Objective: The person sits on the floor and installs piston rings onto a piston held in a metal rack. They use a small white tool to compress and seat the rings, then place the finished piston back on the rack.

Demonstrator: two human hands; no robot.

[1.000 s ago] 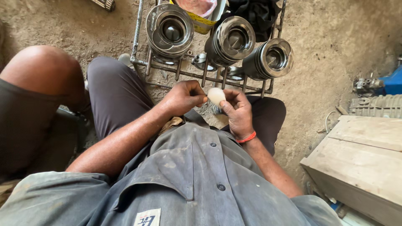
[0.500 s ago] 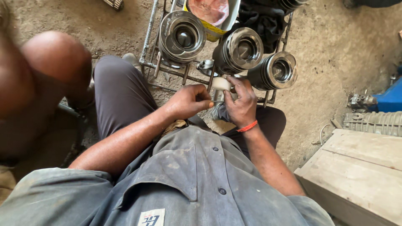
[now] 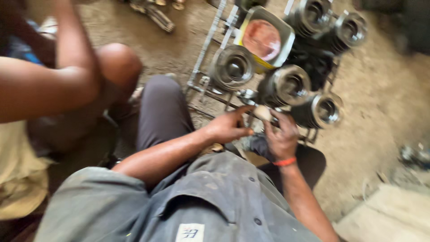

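Pale rounded object, small and blurred beyond telling what it is, sits pinched at the fingertips of the right hand, just in front of the person's knees and right beside the nearest metal piston. That hand is closed around it and wears an orange wristband. The left hand is half open, fingers stretched toward the object, touching or almost touching it. Further pistons lie on a metal rack with a square tin of reddish paste. Another person's bare knee is at the left.
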